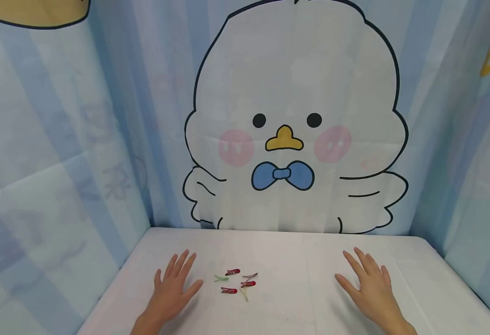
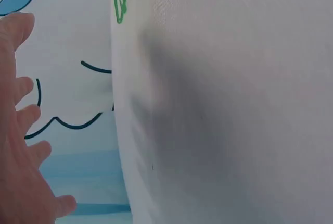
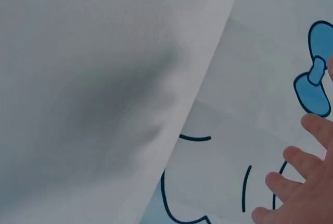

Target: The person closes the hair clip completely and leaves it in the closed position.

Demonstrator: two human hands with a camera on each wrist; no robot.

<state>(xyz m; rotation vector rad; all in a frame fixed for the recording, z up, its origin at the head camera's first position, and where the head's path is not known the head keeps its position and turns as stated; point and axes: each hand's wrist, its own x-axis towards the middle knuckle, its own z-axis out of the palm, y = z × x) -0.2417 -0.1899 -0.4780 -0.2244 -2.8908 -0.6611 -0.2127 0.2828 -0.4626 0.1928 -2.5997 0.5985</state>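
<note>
Several small hair clips lie loosely grouped on the white table, a little left of its middle in the head view. Among them are a red clip [image 1: 232,272] at the back, another red clip [image 1: 229,291] in front, a green clip [image 1: 221,278] on the left and a pale yellow-green clip [image 1: 244,294]. My left hand [image 1: 170,291] hovers to the left of the group, fingers spread, holding nothing. In the left wrist view a green clip [image 2: 119,0] shows at the top. Well to the right of the clips, my right hand [image 1: 372,293] is also spread and holds nothing.
The white table [image 1: 295,260] reaches back to a curtain [image 1: 295,70] printed with a white chick in a blue bow tie. Blue-and-white striped curtains [image 1: 52,153] hang at both sides. Hand shadows fall on the tabletop.
</note>
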